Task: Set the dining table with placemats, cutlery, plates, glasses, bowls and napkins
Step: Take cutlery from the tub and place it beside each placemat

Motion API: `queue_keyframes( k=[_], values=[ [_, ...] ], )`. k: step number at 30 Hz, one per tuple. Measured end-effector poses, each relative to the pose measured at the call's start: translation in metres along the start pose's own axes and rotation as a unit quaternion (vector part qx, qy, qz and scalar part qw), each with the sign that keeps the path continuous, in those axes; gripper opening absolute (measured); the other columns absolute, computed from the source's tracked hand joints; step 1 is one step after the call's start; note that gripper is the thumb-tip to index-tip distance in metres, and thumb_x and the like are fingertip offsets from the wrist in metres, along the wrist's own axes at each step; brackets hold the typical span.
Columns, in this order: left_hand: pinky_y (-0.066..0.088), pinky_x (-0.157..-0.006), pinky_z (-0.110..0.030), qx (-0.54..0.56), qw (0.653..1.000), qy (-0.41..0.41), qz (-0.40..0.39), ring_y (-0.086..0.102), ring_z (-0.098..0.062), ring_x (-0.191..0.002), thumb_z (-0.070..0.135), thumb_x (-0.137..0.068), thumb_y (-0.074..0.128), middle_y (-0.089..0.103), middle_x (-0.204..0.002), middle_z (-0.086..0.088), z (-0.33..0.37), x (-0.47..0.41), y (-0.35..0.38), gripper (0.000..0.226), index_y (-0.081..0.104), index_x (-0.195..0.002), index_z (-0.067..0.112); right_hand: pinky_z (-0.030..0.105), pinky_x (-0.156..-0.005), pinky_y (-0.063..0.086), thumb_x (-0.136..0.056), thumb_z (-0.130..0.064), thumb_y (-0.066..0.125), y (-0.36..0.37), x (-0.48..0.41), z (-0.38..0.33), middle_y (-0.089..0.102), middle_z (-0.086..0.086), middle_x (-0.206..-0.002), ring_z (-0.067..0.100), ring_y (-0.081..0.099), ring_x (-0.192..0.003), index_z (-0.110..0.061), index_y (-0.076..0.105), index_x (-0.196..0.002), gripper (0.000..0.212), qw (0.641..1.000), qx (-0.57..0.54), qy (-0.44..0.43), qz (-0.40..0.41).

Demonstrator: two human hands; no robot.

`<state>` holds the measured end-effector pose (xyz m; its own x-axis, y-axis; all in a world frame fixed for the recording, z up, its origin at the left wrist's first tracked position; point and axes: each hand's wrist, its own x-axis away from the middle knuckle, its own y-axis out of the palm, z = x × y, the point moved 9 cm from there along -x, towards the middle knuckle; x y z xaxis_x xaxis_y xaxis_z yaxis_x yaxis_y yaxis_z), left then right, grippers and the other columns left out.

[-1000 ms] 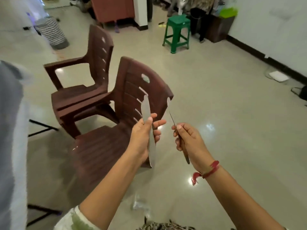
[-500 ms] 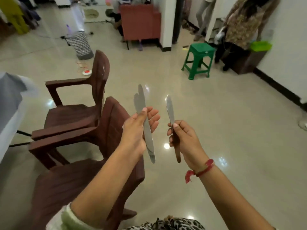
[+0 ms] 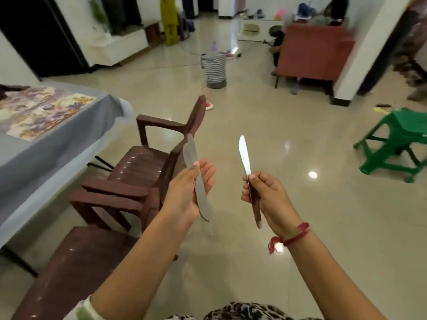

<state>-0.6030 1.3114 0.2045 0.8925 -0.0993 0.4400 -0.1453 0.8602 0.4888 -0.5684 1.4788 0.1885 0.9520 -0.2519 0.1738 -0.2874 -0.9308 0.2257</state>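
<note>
A brown-handled knife point(image 3: 245, 155) is pinched blade-up in the right grip point(image 3: 265, 192); blurred steel cutlery point(image 3: 190, 151) is pinched upright by the left grip point(image 3: 184, 195). The placemat point(image 3: 39, 109) on the tabletop point(image 3: 46, 153) lies upper left, nearer the left grip.

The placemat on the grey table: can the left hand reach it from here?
Probably not yet. The placemat lies well off to the left on the table, two brown chairs stand between, and the left hand holds a knife. A step closer seems needed.

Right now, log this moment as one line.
left hand: holds cutlery | right hand: grips knife, blade up | table: placemats laid
</note>
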Motion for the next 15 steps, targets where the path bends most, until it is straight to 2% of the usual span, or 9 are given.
queue_keyframes(
  k=[3, 6, 13, 15],
  values=[
    [0.059, -0.072, -0.022, 0.021, 0.997, 0.028, 0.069, 0.072, -0.014, -0.087, 0.017, -0.097, 0.054, 0.073, -0.097, -0.007, 0.007, -0.033, 0.018, 0.018, 0.068, -0.102, 0.007, 0.023, -0.062, 0.054, -0.099, -0.008, 0.043, -0.007, -0.065, -0.018, 0.053, 0.002, -0.067, 0.011, 0.054, -0.059, -0.005, 0.061, -0.084, 0.024, 0.998, 0.008, 0.016, -0.058],
    [0.059, -0.071, -0.023, 0.041, 0.992, 0.046, 0.111, 0.073, -0.013, -0.083, 0.017, -0.096, 0.056, 0.073, -0.098, -0.008, 0.016, -0.068, 0.035, 0.019, 0.069, -0.105, 0.006, 0.024, -0.062, 0.054, -0.1, -0.008, 0.042, 0.001, -0.123, -0.026, 0.053, 0.001, -0.065, 0.011, 0.054, -0.057, -0.004, 0.06, -0.085, 0.023, 0.992, -0.002, 0.036, -0.121],
    [0.059, -0.068, -0.022, 0.093, 0.978, 0.082, 0.165, 0.073, -0.012, -0.079, 0.016, -0.094, 0.059, 0.075, -0.091, -0.006, 0.053, -0.194, 0.08, 0.019, 0.069, -0.106, 0.005, 0.035, -0.075, 0.052, -0.099, -0.011, 0.045, 0.03, -0.274, -0.043, 0.058, 0.002, -0.065, 0.019, 0.056, -0.067, -0.004, 0.063, -0.087, 0.023, 0.973, 0.051, 0.048, -0.219],
    [0.059, -0.065, -0.021, 0.109, 0.975, 0.091, 0.171, 0.073, -0.012, -0.076, 0.015, -0.094, 0.058, 0.075, -0.088, -0.006, 0.071, -0.232, 0.095, 0.018, 0.068, -0.104, 0.005, 0.034, -0.075, 0.051, -0.098, -0.013, 0.048, 0.039, -0.317, -0.057, 0.06, 0.002, -0.069, 0.018, 0.057, -0.071, -0.005, 0.065, -0.087, 0.022, 0.967, 0.078, 0.034, -0.24]
  ],
)
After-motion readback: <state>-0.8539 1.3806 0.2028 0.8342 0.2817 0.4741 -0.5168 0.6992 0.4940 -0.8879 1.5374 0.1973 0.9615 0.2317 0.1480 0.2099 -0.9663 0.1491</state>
